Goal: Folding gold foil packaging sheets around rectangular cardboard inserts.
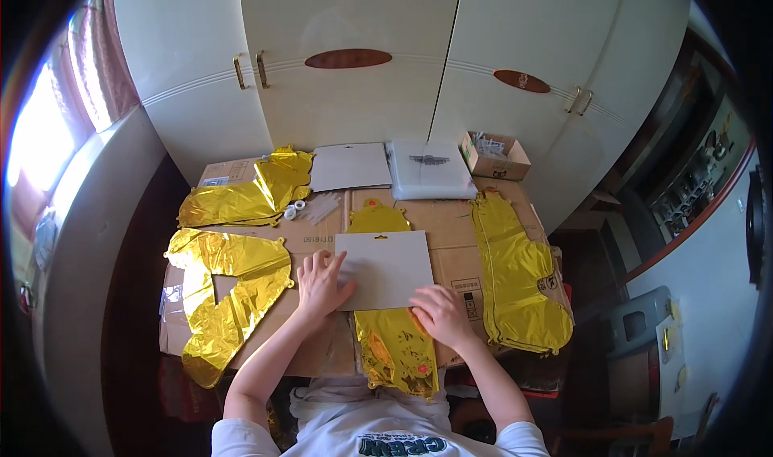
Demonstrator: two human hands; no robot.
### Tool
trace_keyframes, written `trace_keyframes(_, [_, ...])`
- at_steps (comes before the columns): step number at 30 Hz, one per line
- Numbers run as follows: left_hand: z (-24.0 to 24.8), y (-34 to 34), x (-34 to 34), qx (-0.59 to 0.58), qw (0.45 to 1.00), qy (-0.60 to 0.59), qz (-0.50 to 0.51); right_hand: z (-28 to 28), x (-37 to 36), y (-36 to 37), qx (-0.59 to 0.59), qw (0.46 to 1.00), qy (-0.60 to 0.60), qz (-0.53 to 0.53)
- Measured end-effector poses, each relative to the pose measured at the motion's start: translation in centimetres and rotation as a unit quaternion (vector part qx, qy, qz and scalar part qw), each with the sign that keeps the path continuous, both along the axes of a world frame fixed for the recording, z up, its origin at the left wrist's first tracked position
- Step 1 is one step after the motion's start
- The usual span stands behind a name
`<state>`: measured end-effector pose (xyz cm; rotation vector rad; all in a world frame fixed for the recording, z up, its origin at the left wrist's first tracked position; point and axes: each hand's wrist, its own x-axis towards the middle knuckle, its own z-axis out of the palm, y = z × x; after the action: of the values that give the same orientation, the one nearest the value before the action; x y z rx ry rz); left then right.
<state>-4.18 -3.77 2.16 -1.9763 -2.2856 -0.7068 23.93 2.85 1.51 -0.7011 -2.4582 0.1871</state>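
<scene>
Left hand (320, 284) lies flat, fingers spread, on the left edge of a white card (388, 268); right hand (441, 314) is loosely curled on its lower right corner, grip possibly a pinch, cannot tell. The card sits mid-tabletop over a gold foil balloon (396, 346) reaching the near edge. More gold balloons (229, 284) lie left and right on the cardboard (455, 231).

Glaring window (36, 147) light from the left (blown out); fisheye-bent, dark rim.
</scene>
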Motion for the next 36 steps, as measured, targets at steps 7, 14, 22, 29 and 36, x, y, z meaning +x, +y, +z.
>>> trace_keyframes(7, [0.8,2.5,-0.2,-0.026,0.958,0.096,-0.269,0.4,-0.3,-4.0,-0.003,0.997,-0.044,0.057])
trace_keyframes(14, [-1.1,5.0,1.2,-0.085,0.913,0.117,-0.381,-0.4,-0.5,-5.0,-0.020,0.994,-0.069,0.081])
trace_keyframes(22, [-1.4,4.7,1.5,-0.076,0.915,0.126,-0.375,-0.7,-0.7,-5.4,-0.010,0.995,-0.067,0.079])
trace_keyframes(29, [-1.8,4.4,1.7,-0.051,0.916,0.140,-0.372,-0.3,-0.9,-5.5,-0.008,0.995,-0.063,0.081])
trace_keyframes(36, [-1.5,4.5,1.7,-0.046,0.920,0.138,-0.363,-0.3,-0.8,-5.5,-0.012,0.994,-0.069,0.083])
